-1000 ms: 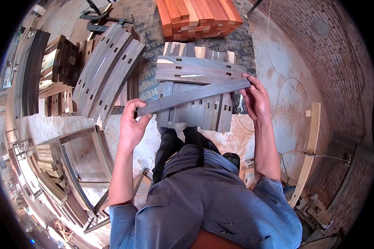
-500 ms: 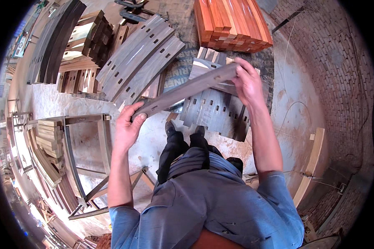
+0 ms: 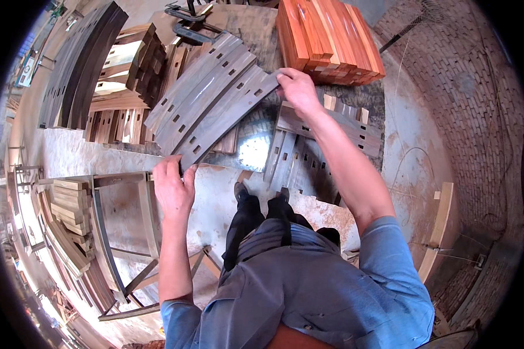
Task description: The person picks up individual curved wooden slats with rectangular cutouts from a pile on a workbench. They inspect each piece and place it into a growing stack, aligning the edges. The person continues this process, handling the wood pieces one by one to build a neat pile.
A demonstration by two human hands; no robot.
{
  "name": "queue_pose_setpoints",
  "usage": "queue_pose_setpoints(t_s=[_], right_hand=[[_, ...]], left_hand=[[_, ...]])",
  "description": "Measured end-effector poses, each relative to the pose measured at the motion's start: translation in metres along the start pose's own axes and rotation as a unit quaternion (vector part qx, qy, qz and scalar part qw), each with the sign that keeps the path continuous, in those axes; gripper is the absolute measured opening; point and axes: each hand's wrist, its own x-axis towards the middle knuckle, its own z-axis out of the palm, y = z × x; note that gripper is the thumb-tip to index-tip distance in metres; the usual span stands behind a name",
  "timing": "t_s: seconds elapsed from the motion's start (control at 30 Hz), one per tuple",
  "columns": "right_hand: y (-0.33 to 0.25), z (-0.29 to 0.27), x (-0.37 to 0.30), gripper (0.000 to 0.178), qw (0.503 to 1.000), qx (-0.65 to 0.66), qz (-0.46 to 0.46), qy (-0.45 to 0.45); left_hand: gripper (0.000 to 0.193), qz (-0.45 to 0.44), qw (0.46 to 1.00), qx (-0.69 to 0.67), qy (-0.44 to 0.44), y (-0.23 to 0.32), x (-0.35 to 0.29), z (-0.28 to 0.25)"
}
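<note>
A dark grey-brown slotted wooden board (image 3: 228, 121) lies slanting along the near edge of a row of similar slotted boards (image 3: 201, 87). My left hand (image 3: 176, 189) is closed on its lower left end, thumb on the near side. At the upper right end, my right hand (image 3: 298, 92) pinches the board's tip between thumb and fingers. The board's rectangular slots face up. Right of it, under my right forearm, is another group of slotted boards (image 3: 285, 157), partly hidden by that arm.
A stack of reddish-orange timber (image 3: 332, 41) stands at the back right. Clamps (image 3: 191, 26) lie at the back. Dark boards (image 3: 81, 70) and lighter timber (image 3: 119, 75) are piled on the left. A metal frame (image 3: 99, 227) with wood pieces stands lower left; a brick wall (image 3: 448, 104) is at right.
Both hands have carried the board left and away from me, from above the right-hand boards to the row's edge. The board has turned, its slots now facing up.
</note>
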Motion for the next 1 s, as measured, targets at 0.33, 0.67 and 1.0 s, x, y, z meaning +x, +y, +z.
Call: queue_pose_setpoints(t_s=[0.33,0.67,1.0], right_hand=[[-0.022,0.029,0.027,0.045,0.969,-0.228,-0.092,-0.010],[-0.015,-0.023,-0.002,0.046,0.996,-0.025,-0.078,-0.033],[0.043,-0.221,-0.133,0.035,0.975,0.086,0.097,0.182]], left_hand=[[0.037,-0.068,0.997,0.019,0.038,-0.014,0.014,0.021],[0.046,-0.062,0.990,0.101,0.076,-0.007,0.006,0.030],[0.049,-0.109,0.988,0.109,0.032,-0.005,0.002,0.027]])
